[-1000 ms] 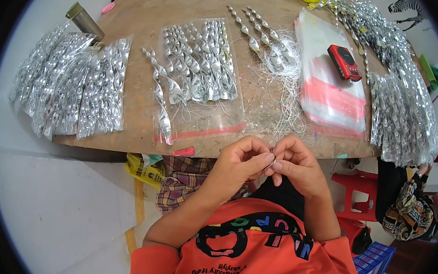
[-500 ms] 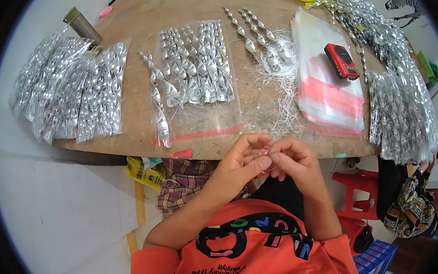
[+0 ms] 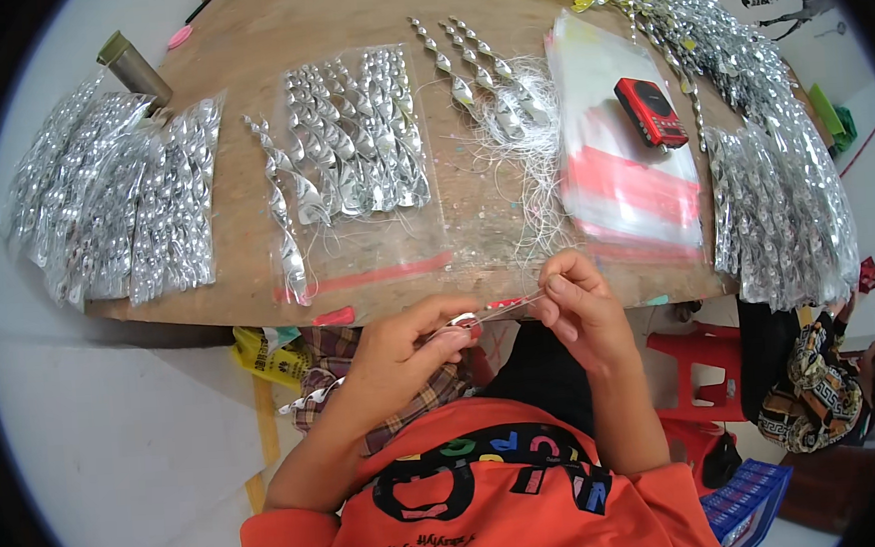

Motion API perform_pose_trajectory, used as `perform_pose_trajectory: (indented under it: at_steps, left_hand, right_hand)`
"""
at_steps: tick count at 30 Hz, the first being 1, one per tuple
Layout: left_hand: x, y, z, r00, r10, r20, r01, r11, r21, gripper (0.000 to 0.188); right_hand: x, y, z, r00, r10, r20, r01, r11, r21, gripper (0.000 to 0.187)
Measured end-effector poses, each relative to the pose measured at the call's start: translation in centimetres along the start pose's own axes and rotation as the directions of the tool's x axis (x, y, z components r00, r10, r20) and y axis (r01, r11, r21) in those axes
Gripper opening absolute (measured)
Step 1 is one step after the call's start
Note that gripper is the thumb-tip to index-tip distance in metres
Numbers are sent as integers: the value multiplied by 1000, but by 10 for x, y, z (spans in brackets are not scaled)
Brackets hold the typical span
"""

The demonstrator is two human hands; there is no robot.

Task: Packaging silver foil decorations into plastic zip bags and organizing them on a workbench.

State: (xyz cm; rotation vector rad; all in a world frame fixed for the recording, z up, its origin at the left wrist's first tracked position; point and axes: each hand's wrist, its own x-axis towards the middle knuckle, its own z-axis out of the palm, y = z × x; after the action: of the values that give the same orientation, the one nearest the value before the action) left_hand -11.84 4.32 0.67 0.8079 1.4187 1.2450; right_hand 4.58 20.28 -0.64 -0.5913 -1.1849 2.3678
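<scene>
My left hand (image 3: 397, 351) is closed around a twisted silver foil strip (image 3: 313, 394), whose tip sticks out beyond the wrist and whose other end shows at the fingertips. A thin pale string (image 3: 508, 308) runs from that end to my right hand (image 3: 588, 309), which pinches it between thumb and forefinger. Both hands are in front of the table's near edge. Beyond them lies a clear plastic bag (image 3: 381, 252) with several twisted foil strips (image 3: 363, 128) on it or in it; I cannot tell which. A pile of white strings (image 3: 531, 162) with a few strips lies farther right.
Bagged foil strips (image 3: 118, 208) crowd the table's left; more strips (image 3: 773, 193) hang over its right edge. A red radio (image 3: 651, 113) rests on a stack of clear bags (image 3: 629, 202). Below stand a red stool (image 3: 699, 368) and blue crate (image 3: 747, 505). Another person (image 3: 816, 396) is at right.
My hands have drawn apart, the left one moving left with the foil strip and the string now stretched between them. The whole view has shifted slightly, so table things appear farther left.
</scene>
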Motion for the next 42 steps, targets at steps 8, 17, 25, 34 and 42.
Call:
perform_pose_trajectory:
  at_steps: [8,17,25,34,42]
  left_hand:
    - [-7,-10,-10,999,-11,31,13,997,-82,30]
    - [-10,-18,-15,995,-51,86,54,998,-37,30]
    - [2,-18,-6,911,-24,412,86,988,-131,34]
    - [5,-19,21,996,15,89,0,986,-164,15]
    - [0,-13,23,987,160,-24,-157,982,104,11]
  right_hand:
    - [3,1,-4,998,34,-46,-32,998,52,7]
    - [2,6,-4,1000,10,26,-13,990,141,5]
    - [-13,10,24,969,212,126,-201,975,-92,9]
    - [-19,4,23,986,143,84,-115,955,-274,10]
    - [-18,-3,11,999,40,-9,-41,962,-271,14]
